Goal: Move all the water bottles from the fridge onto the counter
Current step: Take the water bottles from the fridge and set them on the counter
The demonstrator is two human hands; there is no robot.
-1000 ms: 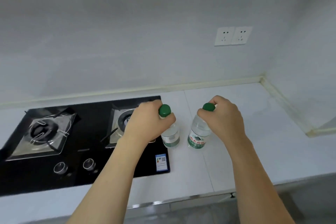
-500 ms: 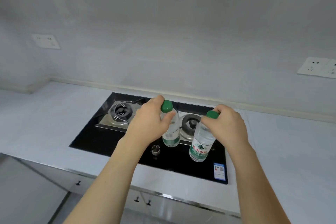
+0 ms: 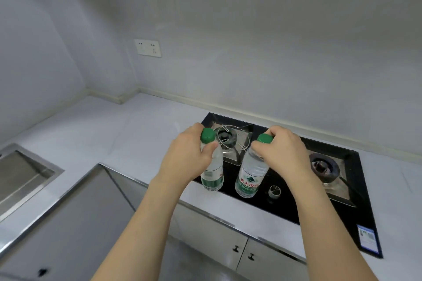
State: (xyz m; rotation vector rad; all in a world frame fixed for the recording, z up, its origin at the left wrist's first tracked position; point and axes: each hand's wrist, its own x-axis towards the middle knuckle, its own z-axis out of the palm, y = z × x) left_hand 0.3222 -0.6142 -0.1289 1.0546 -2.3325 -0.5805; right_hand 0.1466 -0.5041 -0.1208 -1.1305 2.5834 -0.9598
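Note:
I carry two clear water bottles with green caps and green labels in front of me. My left hand (image 3: pixel 188 157) grips the left bottle (image 3: pixel 213 174) around its neck, just below the cap. My right hand (image 3: pixel 283 151) holds the right bottle (image 3: pixel 250 178) at its shoulder, with the fingers curled over the top. Both bottles hang upright in the air above the front left part of the black gas hob (image 3: pixel 296 203) and the white counter (image 3: pixel 137 134). The fridge is out of view.
The hob has two burners and a knob (image 3: pixel 274 190). The counter runs left into a corner. A steel sink (image 3: pixel 20 175) lies at the far left. White cupboard doors (image 3: pixel 219 232) sit below the counter. A wall socket (image 3: pixel 148 47) is on the back wall.
My view has swung to the left along the counter with both bottles held in front of me. The hob has slid from left to right in the view, and the sink has come into sight.

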